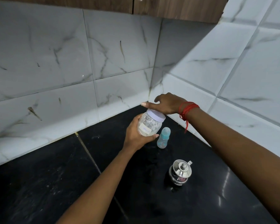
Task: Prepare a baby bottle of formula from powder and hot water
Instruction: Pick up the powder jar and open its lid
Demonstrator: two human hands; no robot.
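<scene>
The fingers of the left hand (137,136) wrap around the body of a clear plastic jar (149,125), gripping it tilted and lifted off the counter, while the right hand (166,103) lies palm-down on the jar's white lid (157,115), thumb stretched along the lid's rim and fingers loosely curled; whether they clamp the lid I cannot tell. A red thread (187,110) is tied around the right wrist. Below is a glossy black stone countertop (55,183), set in a corner of white marble-patterned wall tiles (55,59), with the brown underside of a wooden cabinet (168,7) above. The jar holds a pale powder at its bottom and carries a small white label, too blurred to read. The baby bottle (163,138), translucent with a blue capped top, stands on the counter just right of the jar. Nearer the camera stands a lidded steel pot (180,172) with a spout; its contents are hidden
</scene>
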